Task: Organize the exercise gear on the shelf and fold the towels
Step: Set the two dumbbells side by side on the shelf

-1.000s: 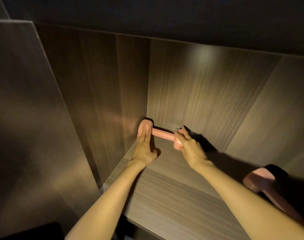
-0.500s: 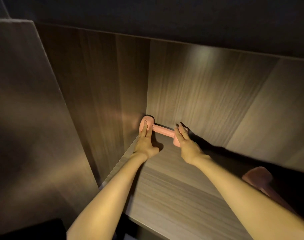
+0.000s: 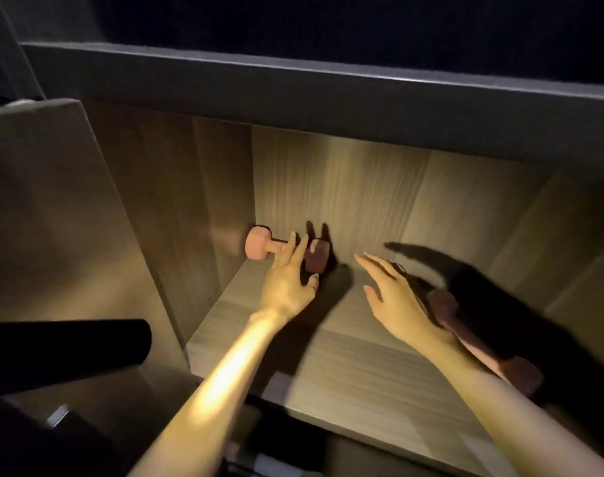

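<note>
A pink dumbbell [image 3: 259, 247] lies along the back wall in the far left corner of the wooden shelf [image 3: 328, 366]. My left hand [image 3: 288, 280] reaches to its handle with straight fingers laid over the middle of it. My right hand [image 3: 393, 294] hovers open to the right, apart from that dumbbell, fingers spread. A second pink dumbbell [image 3: 465, 335] lies on the shelf under and behind my right wrist, partly hidden by my forearm and in deep shadow.
The shelf compartment has a wooden left side wall [image 3: 176, 208], a back wall [image 3: 362, 201] and a dark board above [image 3: 293, 84]. A black rolled thing [image 3: 70, 346] sticks out at the lower left, outside the compartment.
My right hand has left the far dumbbell's right end and drawn back to the right, over the second dumbbell. My left hand has shifted from the left end toward the handle. The camera pulled back.
</note>
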`<control>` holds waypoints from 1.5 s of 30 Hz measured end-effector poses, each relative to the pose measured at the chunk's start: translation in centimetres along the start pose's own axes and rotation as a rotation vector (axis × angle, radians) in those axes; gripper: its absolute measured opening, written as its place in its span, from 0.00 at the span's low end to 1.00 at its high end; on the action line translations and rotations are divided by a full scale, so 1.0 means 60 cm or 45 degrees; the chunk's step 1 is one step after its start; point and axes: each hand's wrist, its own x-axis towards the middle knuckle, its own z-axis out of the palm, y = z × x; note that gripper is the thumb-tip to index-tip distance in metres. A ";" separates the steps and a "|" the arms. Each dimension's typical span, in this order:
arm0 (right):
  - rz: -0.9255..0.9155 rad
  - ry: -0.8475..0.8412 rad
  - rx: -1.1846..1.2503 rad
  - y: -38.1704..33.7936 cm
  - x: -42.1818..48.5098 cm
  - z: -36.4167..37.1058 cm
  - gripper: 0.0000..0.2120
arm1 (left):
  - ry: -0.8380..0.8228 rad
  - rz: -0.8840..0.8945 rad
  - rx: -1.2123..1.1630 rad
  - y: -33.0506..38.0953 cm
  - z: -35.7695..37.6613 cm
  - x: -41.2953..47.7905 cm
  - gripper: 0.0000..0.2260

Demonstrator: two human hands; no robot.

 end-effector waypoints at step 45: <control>0.352 -0.407 0.327 0.097 -0.152 0.057 0.41 | 0.273 -0.221 -0.198 0.014 0.134 -0.120 0.27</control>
